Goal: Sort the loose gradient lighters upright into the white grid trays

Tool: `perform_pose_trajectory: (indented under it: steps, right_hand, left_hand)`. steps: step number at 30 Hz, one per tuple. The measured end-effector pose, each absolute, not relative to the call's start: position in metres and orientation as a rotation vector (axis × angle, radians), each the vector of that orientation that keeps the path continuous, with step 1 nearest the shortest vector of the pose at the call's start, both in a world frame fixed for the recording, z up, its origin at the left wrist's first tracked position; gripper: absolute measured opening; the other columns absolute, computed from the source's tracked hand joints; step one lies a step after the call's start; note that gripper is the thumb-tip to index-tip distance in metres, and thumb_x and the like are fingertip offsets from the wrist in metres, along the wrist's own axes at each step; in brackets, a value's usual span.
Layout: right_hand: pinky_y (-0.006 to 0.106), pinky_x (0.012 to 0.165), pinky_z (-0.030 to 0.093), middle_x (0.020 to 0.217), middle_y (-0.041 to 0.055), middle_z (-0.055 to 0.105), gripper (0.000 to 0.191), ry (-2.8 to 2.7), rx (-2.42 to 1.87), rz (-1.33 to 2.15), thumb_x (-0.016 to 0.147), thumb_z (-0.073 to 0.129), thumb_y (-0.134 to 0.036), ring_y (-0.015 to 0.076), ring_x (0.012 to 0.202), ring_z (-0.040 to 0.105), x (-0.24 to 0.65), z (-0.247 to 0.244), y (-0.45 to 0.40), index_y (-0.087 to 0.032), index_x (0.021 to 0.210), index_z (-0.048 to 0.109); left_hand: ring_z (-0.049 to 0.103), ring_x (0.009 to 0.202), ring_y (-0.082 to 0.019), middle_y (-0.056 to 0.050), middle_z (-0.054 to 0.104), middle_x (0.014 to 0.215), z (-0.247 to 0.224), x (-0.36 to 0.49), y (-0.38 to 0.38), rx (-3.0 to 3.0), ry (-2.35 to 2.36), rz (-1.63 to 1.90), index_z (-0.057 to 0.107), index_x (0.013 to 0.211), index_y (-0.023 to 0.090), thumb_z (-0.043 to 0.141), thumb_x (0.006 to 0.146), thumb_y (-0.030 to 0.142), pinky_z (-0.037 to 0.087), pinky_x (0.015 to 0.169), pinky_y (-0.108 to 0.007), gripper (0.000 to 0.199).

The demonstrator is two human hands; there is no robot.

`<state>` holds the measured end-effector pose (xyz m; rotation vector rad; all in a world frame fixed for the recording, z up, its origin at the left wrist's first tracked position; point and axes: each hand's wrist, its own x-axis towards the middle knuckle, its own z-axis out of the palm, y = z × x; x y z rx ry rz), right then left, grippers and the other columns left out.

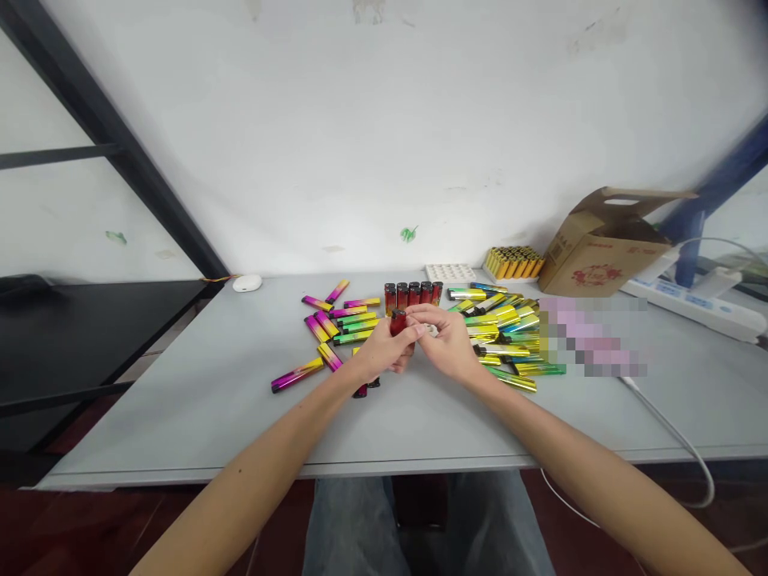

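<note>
A red lighter with a black top (398, 322) is held upright in my left hand (386, 349), its fingers wrapped round it. My right hand (445, 339) is closed against it, its fingertips at the lighter's side; a small white piece (432, 330) shows at those fingers. Just behind my hands stand several red lighters (414, 294) in rows. Purple and yellow lighters (298, 375) lie scattered on the left, with green and yellow ones (355, 337) beside them. Many shiny yellow, green and blue lighters (502, 350) are heaped on the right.
Against the wall are a white tray with holes (450, 273), a block of upright yellow lighters (514, 262) and an open cardboard box (591, 252). A power strip (696, 310) and a blurred pink object with a white cable (672, 428) are at right. A white round device (247, 283) sits back left.
</note>
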<state>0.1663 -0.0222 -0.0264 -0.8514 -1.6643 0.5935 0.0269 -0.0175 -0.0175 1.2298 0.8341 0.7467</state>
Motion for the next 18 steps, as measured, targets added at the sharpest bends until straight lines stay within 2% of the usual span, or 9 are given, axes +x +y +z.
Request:
perform_pose_trajectory:
  steps: [9,13,18]
  right_hand:
    - [0.035,0.082,0.052,0.095,0.0051,0.070,0.015,-1.667,-0.848,0.575,0.085,0.059,-0.029,0.0191,0.090,0.065,0.160,-0.017,-0.035,-0.023,0.084,0.073]
    - [0.035,0.080,0.052,0.095,0.0054,0.070,0.014,-1.701,-0.828,0.548,0.085,0.059,-0.027,0.0188,0.088,0.065,0.158,-0.014,-0.039,-0.023,0.083,0.073]
    - [0.034,0.078,0.053,0.094,0.0048,0.070,0.014,-1.698,-0.828,0.502,0.084,0.059,-0.024,0.0178,0.087,0.065,0.158,-0.015,-0.038,-0.023,0.083,0.073]
  left_hand:
    - [0.021,0.036,-0.002,0.012,0.021,0.044,-0.027,0.019,-0.011,1.147,0.542,0.756,0.032,0.059,0.019,0.072,0.069,0.051,0.020,0.036,-0.017,0.052]
    - [0.021,0.034,-0.002,0.011,0.021,0.040,-0.030,0.015,-0.009,1.139,0.412,0.664,0.031,0.054,0.018,0.074,0.067,0.048,0.025,0.035,-0.018,0.054]
    - [0.020,0.034,-0.002,0.011,0.024,0.038,-0.032,0.015,-0.009,1.132,0.377,0.618,0.036,0.057,0.018,0.076,0.067,0.043,0.028,0.036,-0.017,0.048]
